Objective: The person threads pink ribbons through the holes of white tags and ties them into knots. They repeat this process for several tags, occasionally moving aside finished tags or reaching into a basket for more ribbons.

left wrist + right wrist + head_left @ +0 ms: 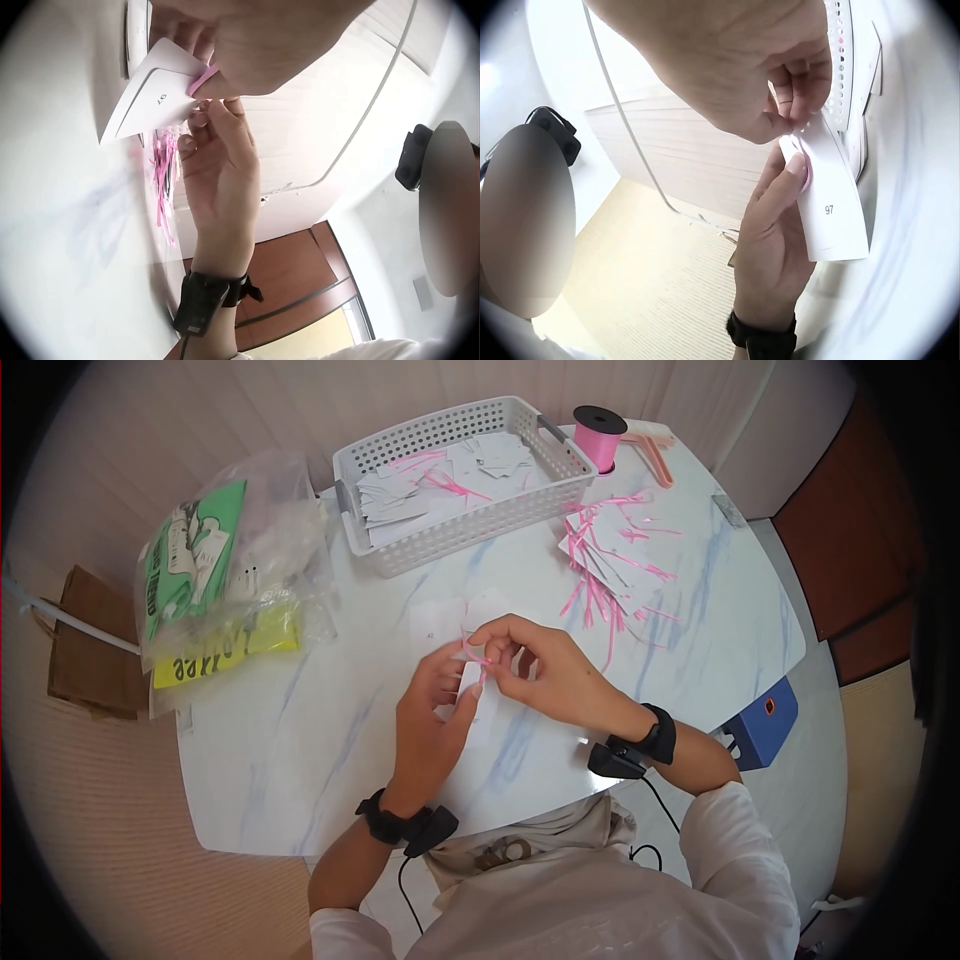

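Over the middle of the table, my left hand (430, 705) holds a white paper tag (829, 214) printed 97, its thumb pressed on the tag near one end. A pink ribbon (478, 654) runs at that same end and shows under the left thumb in the right wrist view. My right hand (550, 670) pinches the ribbon between thumb and fingertips, close beside the left hand. In the left wrist view, two white layers (154, 101) overlap, with pink ribbon (202, 79) at their edge. More white tags (435, 625) lie flat just beyond the hands.
A white perforated basket (490, 525) of tags and pink ribbon stands at the back. Right of it are a pink ribbon spool (598, 442) and a pile of ribboned tags (605, 560). Plastic packages (230, 575) lie at the left edge; a blue box (765, 720) stands off the table's right side.
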Action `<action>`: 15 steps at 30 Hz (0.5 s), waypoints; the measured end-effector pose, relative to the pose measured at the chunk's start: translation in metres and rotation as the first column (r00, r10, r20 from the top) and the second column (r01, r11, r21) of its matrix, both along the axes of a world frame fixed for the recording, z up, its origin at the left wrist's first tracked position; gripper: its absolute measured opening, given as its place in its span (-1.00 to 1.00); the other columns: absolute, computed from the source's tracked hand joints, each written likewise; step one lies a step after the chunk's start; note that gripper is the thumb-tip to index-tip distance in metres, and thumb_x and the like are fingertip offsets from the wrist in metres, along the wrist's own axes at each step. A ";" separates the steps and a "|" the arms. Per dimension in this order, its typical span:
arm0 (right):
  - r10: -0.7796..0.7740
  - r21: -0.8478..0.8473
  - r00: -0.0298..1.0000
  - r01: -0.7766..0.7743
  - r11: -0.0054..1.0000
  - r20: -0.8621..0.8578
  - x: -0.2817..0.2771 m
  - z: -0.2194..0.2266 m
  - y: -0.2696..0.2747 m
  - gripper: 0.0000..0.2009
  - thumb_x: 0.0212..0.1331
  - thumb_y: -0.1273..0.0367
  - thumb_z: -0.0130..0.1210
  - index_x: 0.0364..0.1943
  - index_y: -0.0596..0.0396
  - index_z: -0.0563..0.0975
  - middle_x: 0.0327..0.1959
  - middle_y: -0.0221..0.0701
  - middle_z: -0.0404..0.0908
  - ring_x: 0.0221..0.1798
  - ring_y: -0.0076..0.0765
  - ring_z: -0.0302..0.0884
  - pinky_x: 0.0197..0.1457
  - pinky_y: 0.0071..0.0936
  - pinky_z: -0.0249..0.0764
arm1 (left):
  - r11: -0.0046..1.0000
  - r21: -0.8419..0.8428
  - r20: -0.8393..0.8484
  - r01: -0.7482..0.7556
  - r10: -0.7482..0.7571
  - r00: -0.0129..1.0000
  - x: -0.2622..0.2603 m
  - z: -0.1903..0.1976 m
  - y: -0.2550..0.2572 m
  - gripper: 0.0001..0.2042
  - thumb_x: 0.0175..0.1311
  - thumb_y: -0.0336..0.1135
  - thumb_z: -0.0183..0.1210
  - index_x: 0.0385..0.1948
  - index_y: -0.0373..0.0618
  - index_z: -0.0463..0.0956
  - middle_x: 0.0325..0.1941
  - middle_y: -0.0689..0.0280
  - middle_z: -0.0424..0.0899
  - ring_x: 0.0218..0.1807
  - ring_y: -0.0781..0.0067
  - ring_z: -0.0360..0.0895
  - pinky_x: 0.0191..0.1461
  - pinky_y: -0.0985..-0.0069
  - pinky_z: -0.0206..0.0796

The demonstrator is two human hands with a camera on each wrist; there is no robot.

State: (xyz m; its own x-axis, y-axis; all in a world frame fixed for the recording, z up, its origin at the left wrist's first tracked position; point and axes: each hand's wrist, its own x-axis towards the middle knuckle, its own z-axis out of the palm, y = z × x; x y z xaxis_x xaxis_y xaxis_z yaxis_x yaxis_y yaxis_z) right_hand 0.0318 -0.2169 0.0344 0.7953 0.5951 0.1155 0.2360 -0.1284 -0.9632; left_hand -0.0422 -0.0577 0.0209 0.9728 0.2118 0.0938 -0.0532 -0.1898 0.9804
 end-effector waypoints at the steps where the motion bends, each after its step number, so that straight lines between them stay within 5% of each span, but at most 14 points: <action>1: -0.006 -0.016 1.000 0.006 1.000 0.025 0.000 0.001 0.000 -0.70 0.06 0.56 0.08 -0.07 0.09 0.49 -0.41 -0.51 0.49 -0.42 -0.59 0.40 -0.38 -0.61 0.38 | 0.998 0.023 -0.038 0.056 -0.055 0.998 0.000 -0.004 0.003 -0.72 0.21 -0.55 0.11 -0.02 -0.24 0.47 -0.20 0.31 0.57 -0.22 0.59 0.54 -0.18 0.64 0.41; 6: -0.083 -0.026 0.984 0.088 0.996 0.158 -0.001 -0.004 0.001 -0.69 0.05 0.57 0.08 -0.07 0.11 0.49 -0.38 -0.45 0.48 -0.42 -0.55 0.42 -0.35 -0.59 0.40 | 0.991 0.052 -0.095 0.120 -0.115 0.989 -0.001 -0.006 0.003 -0.73 0.20 -0.56 0.12 -0.04 -0.25 0.48 -0.16 0.28 0.57 -0.16 0.60 0.55 -0.16 0.64 0.42; 15: -0.111 -0.012 0.887 0.130 0.991 0.448 -0.004 -0.008 0.003 -0.83 0.09 0.58 0.10 -0.21 0.15 0.52 -0.35 -0.34 0.50 -0.36 -0.27 0.53 -0.33 -0.45 0.47 | 0.989 0.072 0.073 0.126 -0.131 0.989 0.000 -0.008 0.006 -0.81 0.27 -0.48 0.09 -0.11 -0.23 0.52 -0.18 0.29 0.61 -0.19 0.56 0.53 -0.08 0.59 0.40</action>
State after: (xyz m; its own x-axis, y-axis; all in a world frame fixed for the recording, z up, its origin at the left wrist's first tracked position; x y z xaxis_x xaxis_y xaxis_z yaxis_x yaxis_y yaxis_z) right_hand 0.0279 -0.2138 0.0260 0.7314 0.5098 0.4530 0.6197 -0.2195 -0.7535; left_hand -0.0426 -0.0516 0.0132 0.9808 0.0759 0.1799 -0.1570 -0.2414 0.9577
